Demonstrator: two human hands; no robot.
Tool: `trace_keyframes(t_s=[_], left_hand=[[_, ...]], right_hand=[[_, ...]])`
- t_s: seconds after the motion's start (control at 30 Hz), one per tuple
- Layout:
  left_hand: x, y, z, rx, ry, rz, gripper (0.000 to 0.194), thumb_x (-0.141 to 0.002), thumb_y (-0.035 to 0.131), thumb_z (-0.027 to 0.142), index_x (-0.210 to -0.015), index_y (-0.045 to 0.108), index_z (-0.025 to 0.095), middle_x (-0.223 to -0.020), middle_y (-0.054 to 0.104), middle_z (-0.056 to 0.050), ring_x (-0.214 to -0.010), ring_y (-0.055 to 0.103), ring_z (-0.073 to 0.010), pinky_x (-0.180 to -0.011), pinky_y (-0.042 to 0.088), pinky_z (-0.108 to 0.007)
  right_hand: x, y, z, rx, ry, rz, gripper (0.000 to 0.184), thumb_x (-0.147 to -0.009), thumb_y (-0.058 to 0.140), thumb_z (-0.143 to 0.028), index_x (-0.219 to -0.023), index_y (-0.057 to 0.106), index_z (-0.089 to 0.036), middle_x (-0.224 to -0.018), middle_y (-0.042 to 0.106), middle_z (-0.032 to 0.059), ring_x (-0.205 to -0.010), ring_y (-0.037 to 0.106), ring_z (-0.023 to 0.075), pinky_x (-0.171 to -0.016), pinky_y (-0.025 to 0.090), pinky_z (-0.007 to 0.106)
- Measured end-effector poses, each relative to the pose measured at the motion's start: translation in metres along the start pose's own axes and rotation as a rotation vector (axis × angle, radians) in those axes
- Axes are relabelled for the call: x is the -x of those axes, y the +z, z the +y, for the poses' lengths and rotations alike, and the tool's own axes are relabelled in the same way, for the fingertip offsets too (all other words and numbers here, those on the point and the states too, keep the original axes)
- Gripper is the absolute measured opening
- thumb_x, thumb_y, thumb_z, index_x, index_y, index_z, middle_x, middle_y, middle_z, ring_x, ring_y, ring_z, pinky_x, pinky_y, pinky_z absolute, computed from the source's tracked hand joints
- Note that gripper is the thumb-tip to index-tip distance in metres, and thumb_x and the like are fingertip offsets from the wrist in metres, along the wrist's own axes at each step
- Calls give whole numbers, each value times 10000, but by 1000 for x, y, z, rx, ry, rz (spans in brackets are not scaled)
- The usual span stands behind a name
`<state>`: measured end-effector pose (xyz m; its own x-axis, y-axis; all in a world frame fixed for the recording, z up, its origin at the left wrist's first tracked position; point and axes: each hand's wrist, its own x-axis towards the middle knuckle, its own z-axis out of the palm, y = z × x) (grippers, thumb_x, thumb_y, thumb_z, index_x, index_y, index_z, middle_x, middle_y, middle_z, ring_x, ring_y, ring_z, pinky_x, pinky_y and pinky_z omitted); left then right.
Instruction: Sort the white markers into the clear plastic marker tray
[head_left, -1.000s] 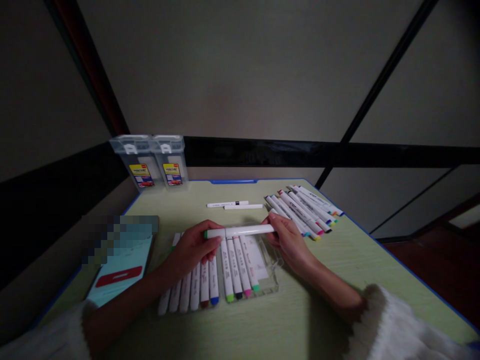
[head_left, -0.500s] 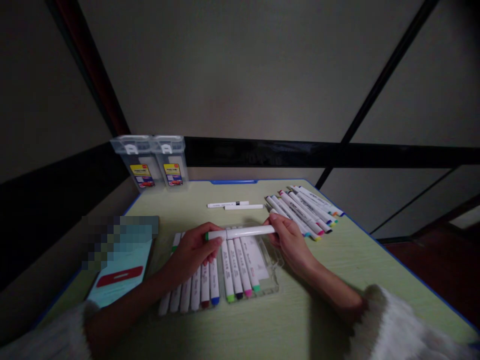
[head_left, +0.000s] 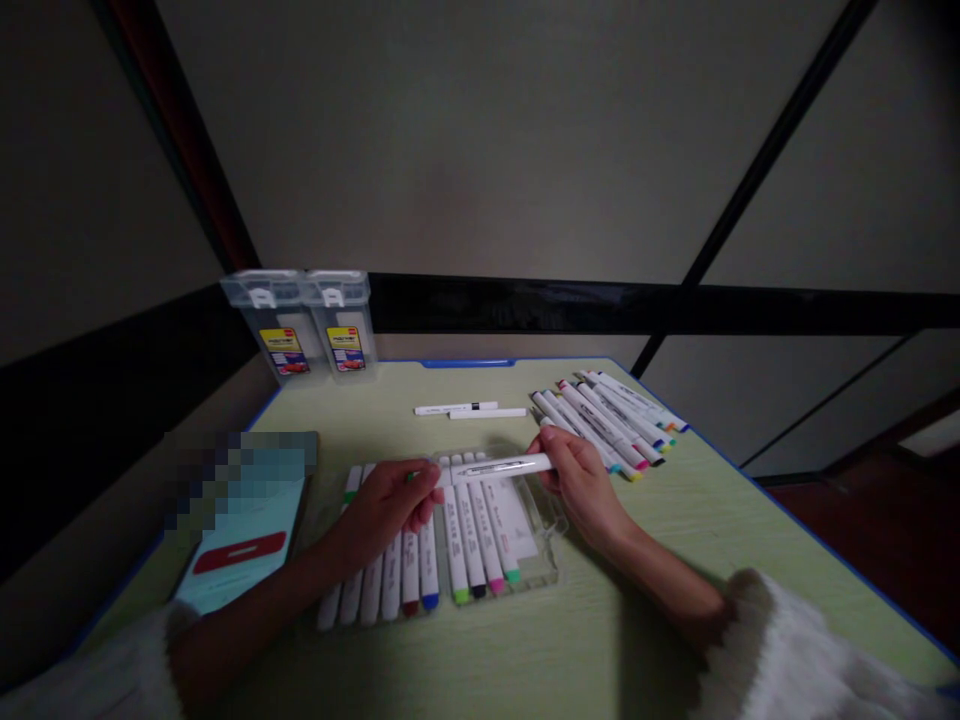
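A white marker is held level between my two hands, its printed side showing. My left hand pinches its left end, where a bit of green peeks out at the fingers. The other end sits in the closed fingers of my right hand. Beneath the marker lies a clear plastic case, open flat, with a row of white markers whose coloured ends point toward me. Part of that row is covered by my left hand and forearm.
Two clear lidded boxes stand at the back left. Two thin white pens lie mid-table. A spread of markers covers the right side. At the left lies a tablet-like device with a lit screen. The table has a blue edge.
The marker has turned about its length, so that printing now faces up where it was blank. My left fingers have rolled over its left end; my right hand has barely moved.
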<state>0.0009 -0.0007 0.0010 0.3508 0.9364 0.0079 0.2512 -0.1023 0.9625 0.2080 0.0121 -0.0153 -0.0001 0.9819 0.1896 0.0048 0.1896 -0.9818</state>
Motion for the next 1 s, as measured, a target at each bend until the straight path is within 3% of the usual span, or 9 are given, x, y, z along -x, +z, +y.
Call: trace_keyframes(t_s=[0.47,1.0], left_hand=[[2,-1,0,-144,-41,-29,536,-748,235,531,-377,402,181,-307,330,54,-302,314,-64,-374,266,-201],[-1,-1,-1,-33,26,-71,334,-778,357,415,-586,448,158,-503,435,52,-422,366,-65,-419,312,-190]], right_hand=[[2,1,-5,49,-45,-5,385,-784,427,-475,-580,516,-161,-426,339,-50,-399,271,77,-378,180,221],[2,-2,-5,-19,-5,-29,357,-777,467,-436,-565,510,-152,-435,326,-60,-383,237,56,-366,147,206]])
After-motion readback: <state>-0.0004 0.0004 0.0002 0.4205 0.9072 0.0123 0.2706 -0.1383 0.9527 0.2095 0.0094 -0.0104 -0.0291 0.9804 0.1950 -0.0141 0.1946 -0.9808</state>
